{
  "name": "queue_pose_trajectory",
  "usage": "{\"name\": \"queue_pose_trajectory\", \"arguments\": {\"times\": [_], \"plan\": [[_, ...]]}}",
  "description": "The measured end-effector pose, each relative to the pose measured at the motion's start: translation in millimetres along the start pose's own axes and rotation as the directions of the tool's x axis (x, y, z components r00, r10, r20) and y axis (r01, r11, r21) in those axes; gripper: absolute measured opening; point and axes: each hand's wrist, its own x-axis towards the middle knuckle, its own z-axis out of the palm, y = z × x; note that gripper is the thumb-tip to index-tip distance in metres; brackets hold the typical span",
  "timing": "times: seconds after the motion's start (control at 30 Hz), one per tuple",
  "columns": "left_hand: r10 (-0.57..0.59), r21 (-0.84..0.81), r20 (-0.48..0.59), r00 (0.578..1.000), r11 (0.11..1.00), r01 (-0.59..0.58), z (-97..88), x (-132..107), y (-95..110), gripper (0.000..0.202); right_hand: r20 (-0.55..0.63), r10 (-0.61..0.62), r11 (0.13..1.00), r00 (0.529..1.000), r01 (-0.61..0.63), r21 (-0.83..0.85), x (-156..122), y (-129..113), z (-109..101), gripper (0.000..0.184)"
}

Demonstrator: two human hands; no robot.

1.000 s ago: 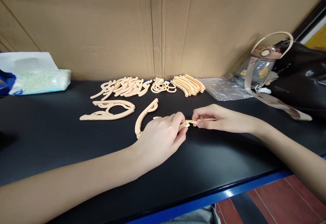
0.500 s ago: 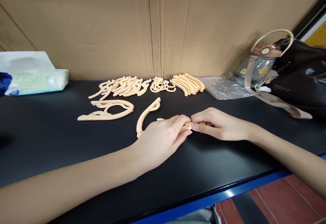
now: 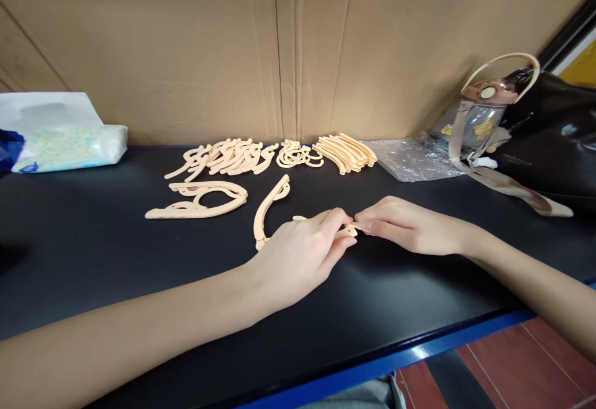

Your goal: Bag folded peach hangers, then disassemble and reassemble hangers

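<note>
A folding clothes hanger [image 3: 269, 207] in beige plastic is partly under my left hand [image 3: 307, 244]. Its curved arm sticks out behind the knuckles, and the end with a small hole shows past my left thumb and fingers, which are closed on it. My right hand [image 3: 412, 229] is pinched close against that end. Between its thumb and index finger is a thin beige piece [image 3: 357, 226], mostly hidden, touching or nearly touching the hanger's end. To the left lies another folding hanger [image 3: 205, 212], its two arms folded toward each other.
Behind lie a pile of curved hanger arms [image 3: 235, 156], several hooks [image 3: 295, 154] and a stack of slimmer arms [image 3: 347, 152]. A clear plastic bag [image 3: 410, 161], a strapped water bottle [image 3: 479, 117] and a black bag [image 3: 554, 142] are at right. A tissue pack [image 3: 69, 145] sits left.
Both hands have shifted slightly right. The hanger's end now shows more between my fingertips, and its curved arm has turned a little, its far tip moving left.
</note>
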Motion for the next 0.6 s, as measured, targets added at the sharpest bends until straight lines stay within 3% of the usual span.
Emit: {"name": "queue_pose_trajectory", "arguments": {"times": [0.2, 0.43, 0.6], "plan": [[-0.015, 0.069, 0.053, 0.999, 0.998, 0.012, 0.2, 1.4, 2.9, 0.015, 0.03, -0.024, 0.993, 0.999, 0.027, -0.111, 0.8, -4.6, 1.3, 0.037], [-0.025, -0.103, -0.002, 1.0, 0.994, 0.024, 1.8, 2.8, -2.2, 0.008, 0.018, 0.07, 0.997, 0.997, -0.07, -0.014, -2.9, -2.5, -1.8, 0.044], [-0.026, -0.089, -0.003, 1.0, 0.996, 0.025, 1.5, 1.5, -2.0, 0.012, 0.025, 0.052, 0.998, 0.998, -0.052, 0.02, -4.3, -1.6, -3.4, 0.041]]}}
